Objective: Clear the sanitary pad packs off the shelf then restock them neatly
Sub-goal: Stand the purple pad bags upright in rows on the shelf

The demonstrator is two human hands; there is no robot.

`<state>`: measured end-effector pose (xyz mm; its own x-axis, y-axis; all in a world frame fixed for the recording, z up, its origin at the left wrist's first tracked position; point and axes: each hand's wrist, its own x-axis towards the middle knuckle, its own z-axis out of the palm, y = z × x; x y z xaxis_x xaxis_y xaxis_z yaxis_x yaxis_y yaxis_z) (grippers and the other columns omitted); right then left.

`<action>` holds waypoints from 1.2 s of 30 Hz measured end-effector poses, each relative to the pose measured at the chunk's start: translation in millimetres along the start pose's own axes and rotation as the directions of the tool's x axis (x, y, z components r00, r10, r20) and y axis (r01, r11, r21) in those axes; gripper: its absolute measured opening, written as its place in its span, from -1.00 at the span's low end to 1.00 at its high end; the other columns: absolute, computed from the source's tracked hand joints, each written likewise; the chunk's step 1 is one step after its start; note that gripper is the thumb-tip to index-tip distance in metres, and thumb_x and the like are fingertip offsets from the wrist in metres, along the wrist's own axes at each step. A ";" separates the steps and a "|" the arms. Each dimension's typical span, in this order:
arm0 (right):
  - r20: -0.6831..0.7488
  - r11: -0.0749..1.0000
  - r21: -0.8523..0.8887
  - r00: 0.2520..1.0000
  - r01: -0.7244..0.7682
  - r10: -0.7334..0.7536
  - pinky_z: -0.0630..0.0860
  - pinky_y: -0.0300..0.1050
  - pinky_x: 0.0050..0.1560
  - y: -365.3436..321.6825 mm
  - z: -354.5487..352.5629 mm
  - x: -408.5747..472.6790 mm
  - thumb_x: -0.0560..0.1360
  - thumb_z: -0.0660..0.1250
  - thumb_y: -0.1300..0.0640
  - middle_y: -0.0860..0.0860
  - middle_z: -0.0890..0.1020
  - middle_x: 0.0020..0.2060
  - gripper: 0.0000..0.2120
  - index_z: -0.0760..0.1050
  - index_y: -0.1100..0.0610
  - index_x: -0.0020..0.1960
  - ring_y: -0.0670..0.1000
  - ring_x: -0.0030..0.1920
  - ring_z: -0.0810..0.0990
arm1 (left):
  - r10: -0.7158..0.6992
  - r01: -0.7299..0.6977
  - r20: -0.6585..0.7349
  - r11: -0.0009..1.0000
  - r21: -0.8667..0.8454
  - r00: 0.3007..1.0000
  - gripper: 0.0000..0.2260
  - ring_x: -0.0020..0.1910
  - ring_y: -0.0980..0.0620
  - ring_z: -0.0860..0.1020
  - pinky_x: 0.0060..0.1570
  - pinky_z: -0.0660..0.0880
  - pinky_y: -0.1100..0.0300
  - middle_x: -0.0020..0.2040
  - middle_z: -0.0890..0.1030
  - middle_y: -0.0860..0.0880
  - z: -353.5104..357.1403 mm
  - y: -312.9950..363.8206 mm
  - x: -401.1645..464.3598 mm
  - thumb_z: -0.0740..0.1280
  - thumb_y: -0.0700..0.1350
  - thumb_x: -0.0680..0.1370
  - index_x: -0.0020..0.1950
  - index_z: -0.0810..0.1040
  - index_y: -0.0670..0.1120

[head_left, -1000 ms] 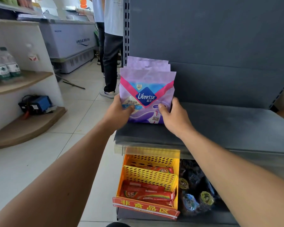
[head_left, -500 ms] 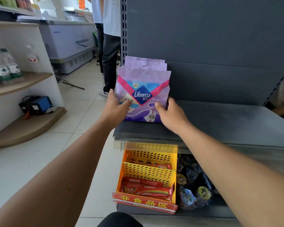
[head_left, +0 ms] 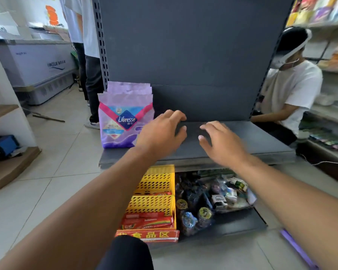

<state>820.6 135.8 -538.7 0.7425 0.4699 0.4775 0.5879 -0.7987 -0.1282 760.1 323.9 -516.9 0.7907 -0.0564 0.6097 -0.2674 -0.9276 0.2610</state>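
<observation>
Purple Libresse pad packs (head_left: 125, 121) are standing upright at the left end of the dark grey metal shelf (head_left: 261, 141) (three or so, rear ones mostly hidden). Both the left hand (head_left: 162, 133) and right hand (head_left: 220, 143) are hovering beside them with fingers released, grasping nothing, while a yellow perforated plastic basket (head_left: 154, 191) is sitting below.

We see pad packs (head_left: 125, 121) upright at the shelf's (head_left: 261, 141) left end; our left hand (head_left: 162, 133) and right hand (head_left: 222, 143) hover empty.
</observation>
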 end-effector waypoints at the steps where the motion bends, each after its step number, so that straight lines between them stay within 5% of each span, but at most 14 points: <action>1: -0.001 0.999 -0.047 1.000 0.001 -0.001 0.48 0.08 0.14 15.8 -8.9 -9.3 0.61 0.17 -0.04 0.04 0.49 0.26 -0.60 0.44 0.13 0.35 0.11 0.27 0.44 | 0.010 -0.011 0.046 1.000 0.014 0.999 -0.70 0.15 -0.05 0.51 0.00 0.52 0.03 0.24 0.50 -0.01 10.0 17.3 4.7 0.19 0.06 0.60 0.30 0.43 0.02; 5: -0.007 0.985 -0.139 0.994 -0.105 0.105 0.49 0.09 0.13 88.1 -45.9 -57.0 0.59 0.20 -0.02 0.05 0.51 0.26 -0.61 0.43 0.11 0.36 0.12 0.27 0.46 | 0.055 -0.077 0.247 0.994 0.078 0.967 -0.65 0.27 -0.10 0.44 0.13 0.41 0.00 0.28 0.47 -0.04 62.1 96.2 26.8 0.18 0.07 0.59 0.35 0.40 0.02; 10: -0.035 0.910 -0.149 0.922 -0.386 0.385 0.53 0.13 0.00 210.4 -76.6 -155.7 0.55 0.22 0.04 0.14 0.57 0.08 -0.68 0.48 0.14 0.24 0.23 0.10 0.54 | 0.138 -0.135 0.434 0.990 -0.039 0.890 -0.68 0.20 -0.12 0.47 0.06 0.44 0.00 0.22 0.48 -0.06 150.2 219.7 40.0 0.18 0.05 0.57 0.30 0.43 0.01; 14: 0.053 0.722 -0.092 0.720 -0.686 0.691 0.51 0.09 0.11 298.4 -104.2 -249.6 0.55 0.19 0.04 0.13 0.59 0.16 -0.64 0.41 0.07 0.32 0.20 0.14 0.56 | 0.251 -0.219 0.566 0.968 -0.126 0.785 -0.69 0.19 -0.13 0.49 0.12 0.47 -0.01 0.22 0.49 -0.06 219.4 314.6 36.1 0.19 0.07 0.56 0.27 0.44 0.00; 19: 0.254 0.481 -0.070 0.451 -0.874 0.856 0.47 0.00 0.10 370.1 -105.8 -344.9 0.57 0.20 0.05 0.23 0.57 0.19 -0.62 0.37 0.14 0.35 0.23 0.16 0.52 | 0.307 -0.267 0.707 0.948 -0.170 0.637 -0.66 0.22 -0.10 0.50 0.18 0.46 0.04 0.26 0.53 -0.04 298.1 409.9 22.7 0.22 0.06 0.55 0.31 0.44 0.05; 23: 0.358 0.362 -0.089 0.309 -0.928 0.881 0.41 -0.06 0.13 417.4 -66.2 -392.2 0.58 0.20 0.07 0.25 0.52 0.25 -0.62 0.38 0.21 0.34 0.23 0.25 0.48 | 0.325 -0.235 0.776 0.944 -0.231 0.540 -0.69 0.19 -0.11 0.52 0.15 0.46 0.09 0.23 0.56 -0.06 379.5 450.3 1.5 0.23 0.03 0.56 0.30 0.45 0.03; 26: 0.469 0.281 -0.104 0.202 -0.954 0.860 0.41 -0.11 -0.03 451.5 -15.9 -421.4 0.59 0.19 0.02 0.18 0.53 0.08 -0.70 0.37 0.19 0.23 0.16 0.05 0.51 | 0.311 -0.157 0.832 0.950 -0.269 0.460 -0.71 0.16 -0.12 0.53 0.07 0.43 0.16 0.23 0.57 -0.04 453.1 466.7 -23.8 0.22 -0.01 0.55 0.26 0.49 0.04; 28: 0.539 0.222 -0.087 0.141 -0.971 0.831 0.43 -0.10 -0.02 476.0 17.7 -439.5 0.58 0.20 0.04 0.15 0.55 0.12 -0.64 0.35 0.16 0.33 0.12 0.01 0.50 | 0.284 -0.109 0.872 0.959 -0.262 0.400 -0.74 0.16 -0.14 0.52 0.07 0.44 0.13 0.21 0.58 -0.07 507.4 471.5 -44.2 0.22 -0.02 0.54 0.20 0.52 0.00; 32: 0.556 0.088 -0.148 -0.009 -0.985 0.831 0.41 -0.08 0.24 525.3 80.5 -473.1 0.62 0.16 0.04 0.21 0.46 0.33 -0.55 0.31 0.26 0.41 0.19 0.30 0.45 | 0.213 -0.054 0.944 0.977 -0.206 0.254 -0.80 0.12 -0.21 0.54 -0.01 0.45 0.11 0.05 0.59 -0.15 610.7 469.8 -87.5 0.21 -0.04 0.54 0.00 0.56 -0.11; 36: 0.549 -0.120 -0.134 -0.175 -0.984 0.817 0.41 -0.07 0.20 552.0 146.0 -501.4 0.62 0.16 0.03 0.27 0.43 0.34 -0.51 0.25 0.32 0.42 0.22 0.30 0.46 | 0.121 0.060 0.979 0.989 -0.132 0.162 -0.68 0.25 -0.21 0.47 0.13 0.41 0.11 0.29 0.51 -0.24 677.5 459.6 -129.1 0.22 -0.07 0.59 0.27 0.47 -0.23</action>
<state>819.8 -485.8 -975.7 0.5270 -0.5283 -0.6657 -0.8440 -0.4168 -0.3375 908.2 -345.3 -982.7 0.6355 -0.4829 -0.6024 -0.2897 -0.8724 0.3937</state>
